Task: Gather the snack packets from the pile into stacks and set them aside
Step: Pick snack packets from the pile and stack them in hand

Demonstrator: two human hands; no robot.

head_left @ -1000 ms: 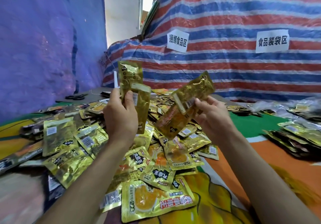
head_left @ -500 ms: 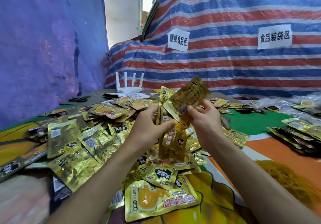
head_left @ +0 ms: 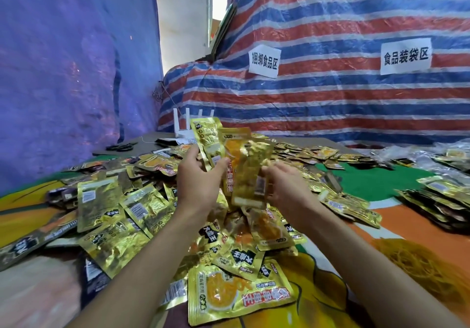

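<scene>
A big pile of gold foil snack packets [head_left: 157, 210] covers the table in front of me. My left hand [head_left: 197, 182] grips a small upright stack of gold packets [head_left: 211, 139] above the pile, thumb across their front. My right hand [head_left: 284, 187] holds a gold packet [head_left: 250, 172] by its right edge, pressed against that stack. A large gold packet with an orange picture [head_left: 236, 294] lies nearest me.
Finished dark-and-gold stacks [head_left: 442, 200] lie at the right on the orange and green cloth [head_left: 368, 182]. A white router [head_left: 188, 126] and black scissors [head_left: 119, 147] sit at the table's far left. Striped tarp with two paper signs [head_left: 405, 55] rises behind.
Both hands came together from held apart, and the right hand's packet now lies against the left hand's stack. The joined packets have risen slightly since half a second ago.
</scene>
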